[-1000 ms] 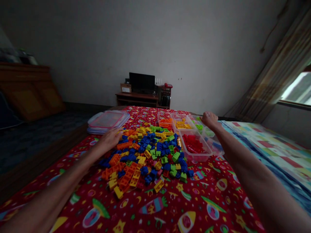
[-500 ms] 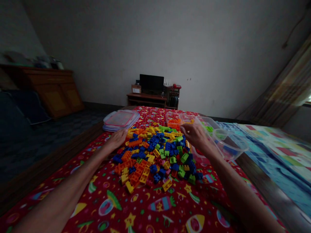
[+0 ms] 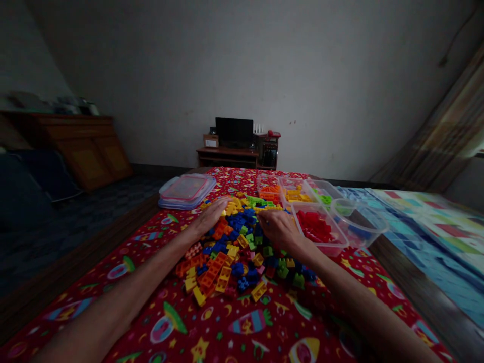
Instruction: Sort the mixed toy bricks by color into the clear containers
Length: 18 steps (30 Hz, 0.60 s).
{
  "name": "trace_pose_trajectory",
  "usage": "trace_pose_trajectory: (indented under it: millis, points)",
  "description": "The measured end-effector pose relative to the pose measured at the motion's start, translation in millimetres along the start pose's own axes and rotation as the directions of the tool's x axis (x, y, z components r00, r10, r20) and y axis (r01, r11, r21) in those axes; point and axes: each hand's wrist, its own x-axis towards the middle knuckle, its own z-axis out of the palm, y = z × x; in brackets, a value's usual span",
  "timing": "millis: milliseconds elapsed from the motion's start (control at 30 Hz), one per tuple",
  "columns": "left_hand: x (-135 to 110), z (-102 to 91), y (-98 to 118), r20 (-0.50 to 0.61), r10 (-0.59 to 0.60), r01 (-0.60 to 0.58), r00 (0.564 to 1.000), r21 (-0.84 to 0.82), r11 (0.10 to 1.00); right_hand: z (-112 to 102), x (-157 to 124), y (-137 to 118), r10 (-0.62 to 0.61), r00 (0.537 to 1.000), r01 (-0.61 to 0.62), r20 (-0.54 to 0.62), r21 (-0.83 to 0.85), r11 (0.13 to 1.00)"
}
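A heap of mixed building bricks (image 3: 229, 252) in orange, yellow, blue, green and a little pink lies on the red patterned cloth. Over the heap's far left part my left hand (image 3: 210, 218) is stretched out, its fingers beside yellow and blue bricks. My right hand (image 3: 279, 229) is above the heap's right part with its fingers curled down and pressed together; what they hold, if anything, is hidden. To its right stands a clear box of red bricks (image 3: 315, 227). Behind that, other clear boxes hold orange bricks (image 3: 269, 193), yellow bricks (image 3: 297, 194) and green bricks (image 3: 324, 199).
Stacked clear lids (image 3: 187, 190) lie at the left edge of the cloth (image 3: 212, 322). A round clear tub (image 3: 359, 222) with something blue in it stands at the right edge. A bed with a patchwork cover (image 3: 434, 222) adjoins on the right. A monitor (image 3: 234, 132) stands behind.
My right hand has moved from near the yellow-brick box left and nearer over the heap, uncovering the red-brick box. My left hand has moved right, from the heap's edge over its bricks.
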Motion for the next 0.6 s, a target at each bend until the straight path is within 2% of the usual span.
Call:
trace_pose_trajectory:
  millis: [133,233,333,400,500,600]
  points:
    - [6.2,10.8,40.1,0.071,0.138,-0.131,0.988,-0.088,0.987,-6.8,0.4,7.9,0.028,0.997,-0.027,-0.072,0.01,1.0]
    - [24.1,10.5,44.0,0.053,0.195,-0.188,0.979,-0.109,0.976,-13.3,0.1,14.5,0.056,0.994,-0.053,-0.095,0.031,0.998]
    - [49.6,4.6,17.7,-0.026,0.146,-0.142,0.989,0.113,0.983,-19.1,0.3,20.3,0.104,0.989,-0.099,-0.107,0.051,0.994]
    - [62.9,1.0,-8.4,0.033,-0.02,0.01,0.999,0.284,0.959,-21.1,0.8,23.1,0.127,0.984,-0.12,-0.126,0.065,0.991]
    - [70.2,1.8,-41.4,0.1,-0.135,0.093,0.986,0.338,0.936,-22.4,1.7,25.4,0.123,0.985,-0.114,-0.122,0.077,0.99]
    - [69.7,11.8,-56.1,0.131,-0.168,0.113,0.977,0.35,0.93,-23.1,2.5,27.1,0.121,0.987,-0.113,-0.103,0.08,0.99]
